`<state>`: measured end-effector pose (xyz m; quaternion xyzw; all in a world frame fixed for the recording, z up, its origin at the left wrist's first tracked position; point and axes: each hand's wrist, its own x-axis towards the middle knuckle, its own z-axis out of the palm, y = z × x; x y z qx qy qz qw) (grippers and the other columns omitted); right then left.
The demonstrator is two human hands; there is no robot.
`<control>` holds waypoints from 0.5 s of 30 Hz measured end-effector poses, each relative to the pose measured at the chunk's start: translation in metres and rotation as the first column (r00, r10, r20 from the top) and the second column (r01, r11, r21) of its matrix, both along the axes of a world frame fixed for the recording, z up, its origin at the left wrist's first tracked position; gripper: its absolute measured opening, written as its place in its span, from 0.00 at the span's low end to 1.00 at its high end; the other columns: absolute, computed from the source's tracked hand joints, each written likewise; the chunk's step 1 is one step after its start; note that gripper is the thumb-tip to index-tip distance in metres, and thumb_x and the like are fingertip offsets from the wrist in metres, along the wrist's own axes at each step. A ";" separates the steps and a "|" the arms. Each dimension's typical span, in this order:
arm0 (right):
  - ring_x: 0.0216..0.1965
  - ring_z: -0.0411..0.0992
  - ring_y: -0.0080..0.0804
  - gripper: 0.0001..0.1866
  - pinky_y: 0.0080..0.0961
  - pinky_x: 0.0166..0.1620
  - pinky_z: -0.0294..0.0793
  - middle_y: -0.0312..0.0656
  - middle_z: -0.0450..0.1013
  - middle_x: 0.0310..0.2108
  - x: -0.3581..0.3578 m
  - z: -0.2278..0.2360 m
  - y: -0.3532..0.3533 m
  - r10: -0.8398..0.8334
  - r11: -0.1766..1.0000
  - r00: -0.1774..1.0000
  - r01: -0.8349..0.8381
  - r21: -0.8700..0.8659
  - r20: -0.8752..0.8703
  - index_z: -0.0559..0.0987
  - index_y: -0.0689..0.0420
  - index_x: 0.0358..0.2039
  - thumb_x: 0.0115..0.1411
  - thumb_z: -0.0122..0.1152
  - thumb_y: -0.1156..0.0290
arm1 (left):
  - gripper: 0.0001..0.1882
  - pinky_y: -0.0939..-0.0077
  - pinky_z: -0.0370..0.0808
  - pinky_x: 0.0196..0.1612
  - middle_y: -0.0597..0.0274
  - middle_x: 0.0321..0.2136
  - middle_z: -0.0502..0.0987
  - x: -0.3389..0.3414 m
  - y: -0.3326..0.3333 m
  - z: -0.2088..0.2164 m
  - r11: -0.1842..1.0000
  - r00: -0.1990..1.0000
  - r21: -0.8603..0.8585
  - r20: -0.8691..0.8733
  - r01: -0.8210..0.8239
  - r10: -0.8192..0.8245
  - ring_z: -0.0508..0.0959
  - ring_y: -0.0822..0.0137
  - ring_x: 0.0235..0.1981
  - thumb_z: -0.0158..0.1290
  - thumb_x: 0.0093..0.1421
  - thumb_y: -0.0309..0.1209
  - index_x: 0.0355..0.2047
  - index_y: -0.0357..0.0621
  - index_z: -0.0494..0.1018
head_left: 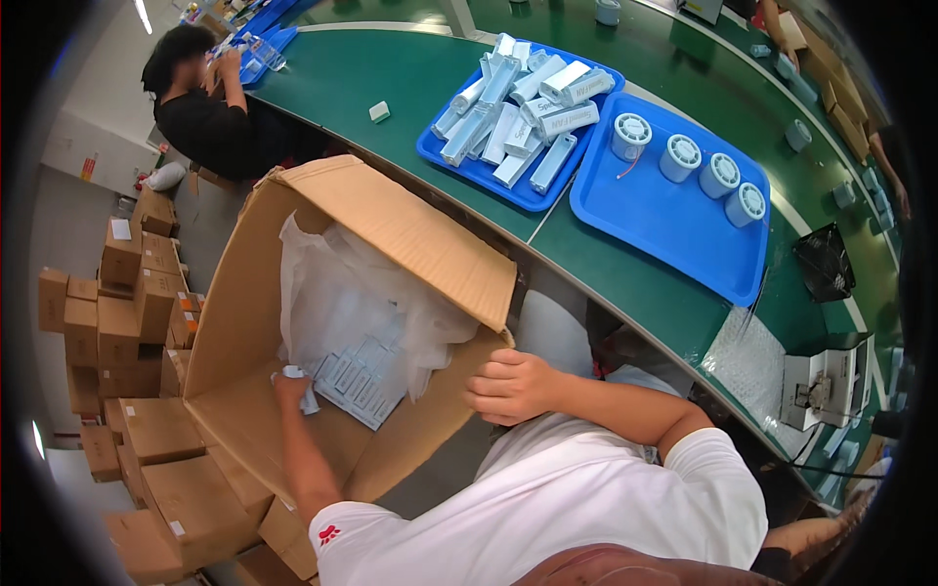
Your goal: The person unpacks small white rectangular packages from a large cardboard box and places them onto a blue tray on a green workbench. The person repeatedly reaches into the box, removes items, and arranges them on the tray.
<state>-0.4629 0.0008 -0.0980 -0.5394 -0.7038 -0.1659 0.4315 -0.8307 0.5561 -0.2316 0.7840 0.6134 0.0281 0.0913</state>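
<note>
A large cardboard carton stands with its mouth toward me. My left hand reaches down inside it, fingers closed on a small pale blue-white piece; its exact kind is partly hidden by the hand. Beside that hand, rows of slim pale blue parts lie packed at the bottom. A loose translucent plastic bag covers some of them. At the carton's near right edge, my right hand is closed around the cardboard rim.
On the green table, one blue tray carries a heap of pale blue casings. Another blue tray holds several round white fan units. Stacked cartons stand at left. A person sits beyond. Bubble wrap lies right.
</note>
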 end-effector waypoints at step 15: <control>0.38 0.69 0.30 0.16 0.29 0.50 0.71 0.33 0.70 0.35 -0.002 -0.010 -0.004 0.038 0.999 0.999 -0.037 0.037 -0.002 0.78 0.54 0.40 0.51 0.66 0.67 | 0.15 0.71 0.79 0.40 0.61 0.34 0.84 0.201 -0.215 0.390 0.880 0.793 0.056 0.411 0.471 -0.450 0.81 0.72 0.35 0.69 0.53 0.24 0.41 0.38 0.81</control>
